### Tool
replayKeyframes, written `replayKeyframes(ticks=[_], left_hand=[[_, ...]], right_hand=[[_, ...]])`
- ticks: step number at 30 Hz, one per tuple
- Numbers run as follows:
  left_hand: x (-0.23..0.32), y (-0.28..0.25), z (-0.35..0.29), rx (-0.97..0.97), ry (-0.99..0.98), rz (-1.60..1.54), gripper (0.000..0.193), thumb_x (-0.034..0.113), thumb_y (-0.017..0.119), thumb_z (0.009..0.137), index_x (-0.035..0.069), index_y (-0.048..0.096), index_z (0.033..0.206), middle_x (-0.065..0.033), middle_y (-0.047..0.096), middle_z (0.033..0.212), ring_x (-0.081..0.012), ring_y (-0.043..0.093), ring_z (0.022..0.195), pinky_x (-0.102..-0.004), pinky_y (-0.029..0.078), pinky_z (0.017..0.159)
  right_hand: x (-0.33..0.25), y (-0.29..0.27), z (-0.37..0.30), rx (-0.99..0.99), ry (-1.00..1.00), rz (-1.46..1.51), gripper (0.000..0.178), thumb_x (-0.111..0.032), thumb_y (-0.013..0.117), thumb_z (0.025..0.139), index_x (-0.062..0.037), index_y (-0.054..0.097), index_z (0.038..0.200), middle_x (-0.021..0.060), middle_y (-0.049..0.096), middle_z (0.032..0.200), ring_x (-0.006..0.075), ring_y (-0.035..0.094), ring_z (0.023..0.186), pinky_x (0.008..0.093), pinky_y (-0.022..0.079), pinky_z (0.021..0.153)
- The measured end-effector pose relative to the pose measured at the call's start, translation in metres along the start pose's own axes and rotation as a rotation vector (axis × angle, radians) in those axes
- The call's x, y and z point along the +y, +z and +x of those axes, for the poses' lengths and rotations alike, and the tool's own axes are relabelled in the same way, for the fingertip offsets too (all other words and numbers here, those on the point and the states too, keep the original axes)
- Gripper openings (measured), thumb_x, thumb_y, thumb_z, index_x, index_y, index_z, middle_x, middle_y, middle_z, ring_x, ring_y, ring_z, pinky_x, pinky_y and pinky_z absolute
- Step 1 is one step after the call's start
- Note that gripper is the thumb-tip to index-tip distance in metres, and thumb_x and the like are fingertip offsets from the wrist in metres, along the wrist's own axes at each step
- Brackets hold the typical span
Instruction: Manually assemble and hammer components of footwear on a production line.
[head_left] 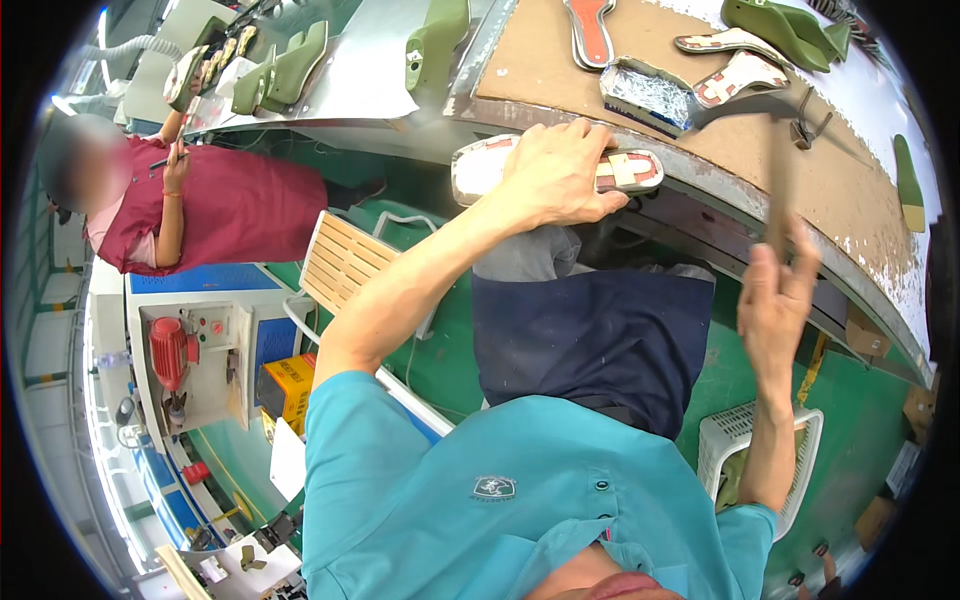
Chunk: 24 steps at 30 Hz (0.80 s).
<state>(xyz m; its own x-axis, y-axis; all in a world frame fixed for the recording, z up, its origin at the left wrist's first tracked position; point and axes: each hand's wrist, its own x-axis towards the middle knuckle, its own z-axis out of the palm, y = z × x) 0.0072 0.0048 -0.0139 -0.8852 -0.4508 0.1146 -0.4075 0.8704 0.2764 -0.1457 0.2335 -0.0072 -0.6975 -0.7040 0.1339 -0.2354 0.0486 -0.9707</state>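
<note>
My left hand (pixel 556 172) presses down on a shoe last with a pale insole board (pixel 478 165) on it, held sole-up at the workbench's front edge. My right hand (pixel 775 300) grips the wooden handle of a hammer (pixel 745 108), raised and blurred, its metal head above the bench near a small box of tacks (pixel 645 95). My knees in dark trousers are under the bench.
On the brown workbench (pixel 540 60) lie more insoles (pixel 592 30) and green shoe lasts (pixel 785 25). A person in a maroon vest (pixel 215 205) sits at the left by a metal table with green lasts (pixel 290 70). A white basket (pixel 735 440) stands at my right, a slatted chair (pixel 340 260) at my left.
</note>
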Motion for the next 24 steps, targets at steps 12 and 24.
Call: replayKeyframes(ticks=[12,24], left_hand=[[-0.003,0.004,-0.001,-0.064,-0.002,0.128,0.063,0.051,0.073,0.067,0.004,0.057,0.107,-0.0111,0.062,0.096,-0.0274,0.062,0.092,-0.0396,0.044,0.081],[0.002,0.006,-0.007,-0.072,0.007,0.222,0.059,0.047,0.075,0.067,0.003,0.055,0.101,-0.0136,0.064,0.091,-0.0296,0.063,0.087,-0.0406,0.047,0.076]], right_hand=[[-0.005,0.0,0.006,-0.337,0.029,-0.184,0.045,-0.006,0.053,0.094,-0.0085,0.04,0.136,0.0131,0.052,0.132,0.0208,0.052,0.116,0.031,0.04,0.098],[-0.004,-0.004,0.006,-0.244,-0.073,-0.204,0.042,-0.006,0.055,0.093,-0.0097,0.045,0.133,0.0077,0.059,0.123,0.0141,0.061,0.095,0.0259,0.048,0.079]])
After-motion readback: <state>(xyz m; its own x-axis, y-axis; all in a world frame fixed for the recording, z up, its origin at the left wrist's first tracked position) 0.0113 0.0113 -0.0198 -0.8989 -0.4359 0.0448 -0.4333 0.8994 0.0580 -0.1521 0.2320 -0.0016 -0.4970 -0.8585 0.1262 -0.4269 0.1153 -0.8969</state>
